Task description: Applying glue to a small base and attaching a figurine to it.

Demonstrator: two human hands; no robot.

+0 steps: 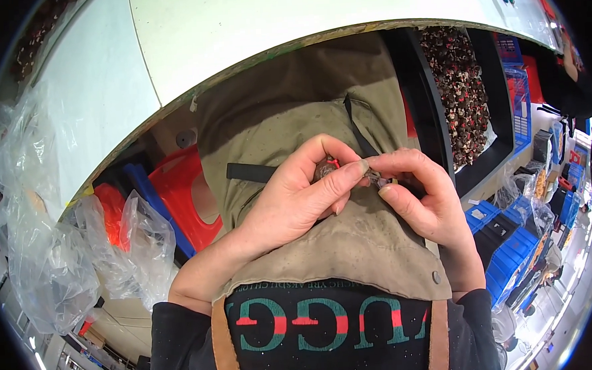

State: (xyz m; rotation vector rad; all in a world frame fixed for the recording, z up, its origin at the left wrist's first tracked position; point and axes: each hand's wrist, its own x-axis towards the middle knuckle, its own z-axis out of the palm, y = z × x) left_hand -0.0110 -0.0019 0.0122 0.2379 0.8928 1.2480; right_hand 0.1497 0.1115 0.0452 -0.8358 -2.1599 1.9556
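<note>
**Both hands pinched on a small piece over your lap**

The pale surface (pixel 247 27) arcs across the top, its curved edge just above your knees; you sit under it w/ an olive apron (pixel 326 244) over your lap. Room is a crowded workshop, bins and crates at the rims.

Far left: crumpled clear plastic bags (pixel 52 265) hang off the surface edge. Next to them, under the surface, red stools (pixel 182 191) and a blue one between them.

Centre: your left hand (pixel 290 199) and right hand (pixel 424 198) meet fingertip to fingertip, both pinching one small dark piece w/ a red spot (pixel 328 164). It's held just above the apron, near a black strap (pixel 367 141); most of it is hidden by fingers, so can't tell what it is.

Right: a long black tray (pixel 433 111) filled w/ small dark red-flecked pieces, close beside your right hand. Beyond it, blue crates (pixel 507 254) stacked low, more clear bags near them.
</note>
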